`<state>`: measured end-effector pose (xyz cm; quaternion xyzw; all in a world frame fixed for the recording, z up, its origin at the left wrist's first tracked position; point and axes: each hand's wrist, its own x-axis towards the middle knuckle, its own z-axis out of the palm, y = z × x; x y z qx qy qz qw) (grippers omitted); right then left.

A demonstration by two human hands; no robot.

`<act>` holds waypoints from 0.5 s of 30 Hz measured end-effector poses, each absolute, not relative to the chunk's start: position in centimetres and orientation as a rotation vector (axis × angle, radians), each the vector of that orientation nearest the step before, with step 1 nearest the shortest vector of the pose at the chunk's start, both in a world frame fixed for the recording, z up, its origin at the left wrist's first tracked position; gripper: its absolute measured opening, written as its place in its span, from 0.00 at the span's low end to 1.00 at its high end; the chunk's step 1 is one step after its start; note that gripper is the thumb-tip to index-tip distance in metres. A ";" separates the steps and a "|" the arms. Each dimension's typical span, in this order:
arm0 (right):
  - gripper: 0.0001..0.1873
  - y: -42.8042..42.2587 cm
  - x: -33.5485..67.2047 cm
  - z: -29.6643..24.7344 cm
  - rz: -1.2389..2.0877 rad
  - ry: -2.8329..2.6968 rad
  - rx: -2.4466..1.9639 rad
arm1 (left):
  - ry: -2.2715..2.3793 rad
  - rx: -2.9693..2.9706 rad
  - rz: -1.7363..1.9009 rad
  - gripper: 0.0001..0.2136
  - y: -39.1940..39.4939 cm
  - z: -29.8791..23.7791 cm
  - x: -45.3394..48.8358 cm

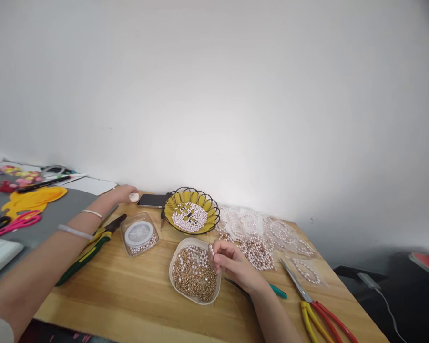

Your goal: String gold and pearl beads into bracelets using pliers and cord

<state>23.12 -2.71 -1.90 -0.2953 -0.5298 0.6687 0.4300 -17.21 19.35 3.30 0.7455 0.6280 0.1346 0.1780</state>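
My left hand reaches to the back of the wooden table, its fingers closed on a small white object whose kind I cannot make out. My right hand is pinched beside the right rim of a white dish; a few pinkish pearl beads show at its fingertips. Inside the dish lie many small gold beads with pink pearl beads among them. A yellow basket with black wire loops behind it holds more pink beads. Left of the dish is a clear box containing a white spool and beads.
A phone lies beside the basket. Green-and-yellow pliers are under my left forearm. Bead strings and bagged bead loops lie at right, near scissors with red and yellow handles. Pink scissors rest on the grey mat.
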 end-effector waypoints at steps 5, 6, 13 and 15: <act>0.19 -2.6 23.2 -1.8 1.666 -1.325 -0.737 | 1.674 2.194 0.328 0.17 19.6 3.3 -14.6; 0.18 -2.7 23.2 -1.8 1.662 -1.323 -0.739 | 1.606 2.215 0.308 0.17 19.5 3.1 -13.7; 0.20 -2.7 23.1 -1.5 1.646 -1.319 -0.755 | 1.415 2.333 0.245 0.17 19.0 2.1 -9.5; 0.19 -2.7 23.1 -1.4 1.643 -1.317 -0.757 | 1.475 2.352 0.224 0.18 18.9 2.3 -10.0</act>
